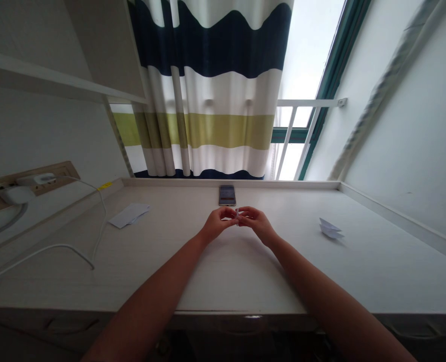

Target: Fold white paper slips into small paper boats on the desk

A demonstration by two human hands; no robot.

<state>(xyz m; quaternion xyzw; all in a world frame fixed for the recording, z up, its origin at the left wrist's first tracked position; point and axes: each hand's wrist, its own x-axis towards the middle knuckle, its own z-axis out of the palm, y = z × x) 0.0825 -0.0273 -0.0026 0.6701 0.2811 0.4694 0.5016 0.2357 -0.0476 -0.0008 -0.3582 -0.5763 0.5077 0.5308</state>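
Note:
My left hand (218, 224) and my right hand (258, 224) meet above the middle of the white desk (192, 271). Pinched between their fingertips is a small piece of folded white paper (237, 216), mostly hidden by my fingers. Just beyond my hands, a smartphone (227, 195) lies flat near the desk's far edge. A folded white paper shape (330, 229) rests to the right, and loose white paper sheets (129, 214) lie to the left.
A wall socket panel (30, 186) with white plugs sits at the left, and a white cable (102, 221) trails across the desk. A striped curtain hangs beyond the far edge, beside a window with a white railing. Shelving overhangs the upper left.

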